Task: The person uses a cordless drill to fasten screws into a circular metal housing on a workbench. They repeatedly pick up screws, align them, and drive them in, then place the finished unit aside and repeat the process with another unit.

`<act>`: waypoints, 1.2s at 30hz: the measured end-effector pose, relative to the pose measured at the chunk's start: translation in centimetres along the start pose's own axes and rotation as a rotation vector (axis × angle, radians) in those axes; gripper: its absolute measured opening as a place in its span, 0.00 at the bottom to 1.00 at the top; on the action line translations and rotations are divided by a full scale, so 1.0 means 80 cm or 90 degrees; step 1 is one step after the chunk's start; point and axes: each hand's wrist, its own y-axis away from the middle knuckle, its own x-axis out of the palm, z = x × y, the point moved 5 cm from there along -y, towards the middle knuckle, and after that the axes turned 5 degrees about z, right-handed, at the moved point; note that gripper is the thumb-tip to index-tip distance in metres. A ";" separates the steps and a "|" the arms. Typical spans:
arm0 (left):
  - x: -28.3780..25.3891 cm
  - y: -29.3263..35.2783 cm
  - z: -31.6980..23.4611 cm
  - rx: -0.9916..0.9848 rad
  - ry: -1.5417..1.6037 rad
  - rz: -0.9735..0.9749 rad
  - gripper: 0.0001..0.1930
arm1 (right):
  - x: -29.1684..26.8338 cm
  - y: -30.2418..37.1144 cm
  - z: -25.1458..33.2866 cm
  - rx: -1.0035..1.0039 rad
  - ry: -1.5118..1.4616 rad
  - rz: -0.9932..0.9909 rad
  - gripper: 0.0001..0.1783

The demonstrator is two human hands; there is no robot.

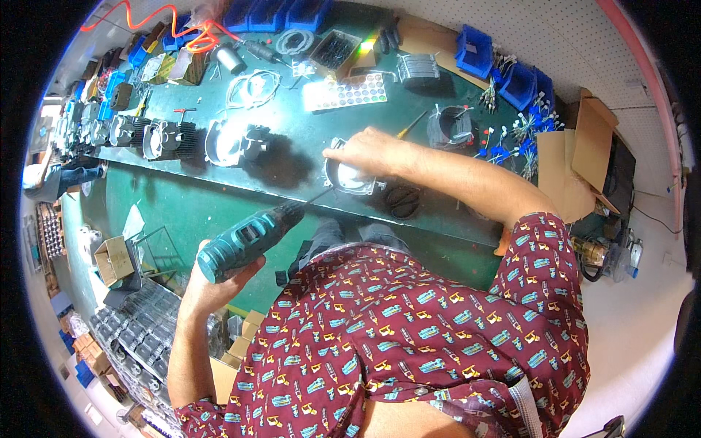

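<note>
My left hand (219,281) grips a teal power screwdriver (252,237) by its handle; the thin bit points up and right toward a round metal motor end cover (349,181) lying on the green workbench (292,157). My right hand (372,151) rests on top of that cover, fingers curled over its upper rim, holding it in place. The bit tip sits at the cover's lower left edge. A black ring-shaped part (403,202) lies just right of the cover near the bench's front edge.
A row of finned motor housings (164,139) lines the bench at left. A wound stator (449,125), a tray of round parts (345,92), blue bins (475,51), an orange coiled hose (171,25) and cardboard boxes (591,139) surround the work spot.
</note>
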 end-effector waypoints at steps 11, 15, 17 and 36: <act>-0.001 -0.008 -0.025 0.040 -0.015 -0.030 0.10 | -0.004 0.001 0.003 0.033 0.003 0.037 0.37; -0.004 -0.014 -0.035 0.029 -0.045 -0.016 0.11 | 0.000 0.000 0.001 0.030 -0.005 0.015 0.37; -0.003 -0.019 -0.029 0.032 -0.085 -0.024 0.11 | 0.001 -0.003 0.001 0.031 -0.005 0.004 0.37; -0.002 -0.078 -0.112 -0.001 -0.353 0.108 0.10 | -0.003 0.002 0.003 0.025 -0.042 -0.020 0.35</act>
